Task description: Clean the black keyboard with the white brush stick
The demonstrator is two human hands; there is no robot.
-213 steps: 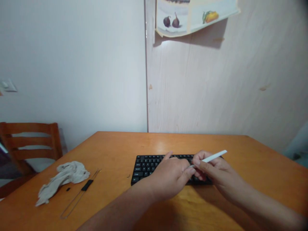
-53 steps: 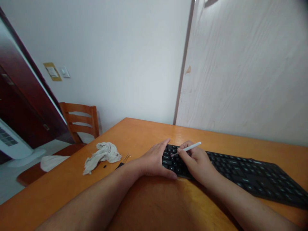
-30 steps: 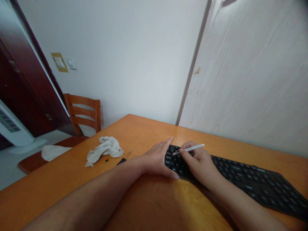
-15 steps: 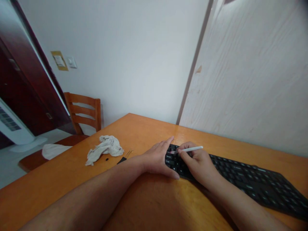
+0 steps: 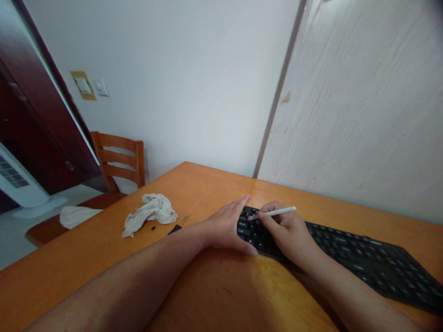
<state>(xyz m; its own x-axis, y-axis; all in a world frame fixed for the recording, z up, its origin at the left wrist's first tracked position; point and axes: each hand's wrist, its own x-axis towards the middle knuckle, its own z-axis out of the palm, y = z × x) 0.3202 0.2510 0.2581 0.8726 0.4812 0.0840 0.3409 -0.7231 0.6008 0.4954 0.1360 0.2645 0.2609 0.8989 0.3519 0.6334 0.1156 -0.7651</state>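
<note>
A black keyboard [image 5: 346, 251] lies slantwise on the wooden table, running from the middle to the right edge. My left hand [image 5: 226, 228] clasps its left end, thumb along the near side and fingers toward the far side. In my right hand [image 5: 282, 226] a slim white-handled brush [image 5: 282, 211] is pinched like a pen. Its small tip is down among the keys at the keyboard's left end, close to my left hand. The right hand and forearm hide part of the keys.
Left of my left forearm lie a crumpled pale cloth [image 5: 150, 213], a small black piece [image 5: 153, 228], perhaps a keycap, and a wire tool with a black grip [image 5: 175, 228], partly hidden by the arm. A wooden chair [image 5: 119, 159] stands beyond the table's left edge.
Earlier both hands met at the brush over a straight-lying keyboard; since then the view has turned left and my left hand has taken the keyboard's end. Lately the brush tip shifts slightly among the keys.
</note>
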